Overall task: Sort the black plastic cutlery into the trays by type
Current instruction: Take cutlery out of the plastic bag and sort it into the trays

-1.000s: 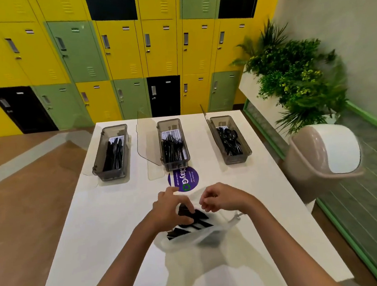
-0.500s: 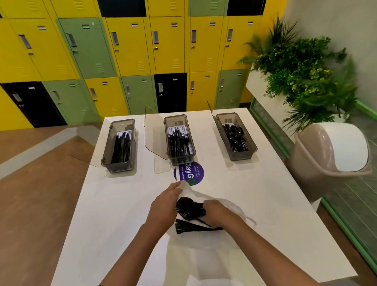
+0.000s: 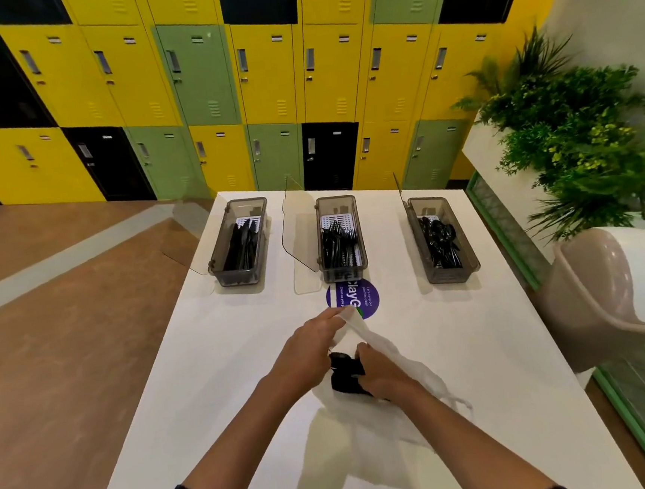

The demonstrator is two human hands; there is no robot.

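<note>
Left hand (image 3: pixel 308 349) and right hand (image 3: pixel 385 373) at a bag (image 3: pixel 405 362) of cutlery (image 3: pixel 344 377) on the counter (image 3: pixel 476 328)
The left hand pinches the white bag's rim and holds it raised; the right hand is inside the opening, fingers curled round the black cutlery bundle. The bag lies mid-counter, just in front of a purple sticker (image 3: pixel 368 298). Along the far edge, well apart, stand the left tray (image 3: pixel 218 249) with knives, middle tray (image 3: pixel 360 237) with forks, right tray (image 3: pixel 417 236) with spoons

Black cutlery (image 3: pixel 346 375) bunched in bag; three trays (image 3: pixel 341 235) hold sorted pieces.
</note>
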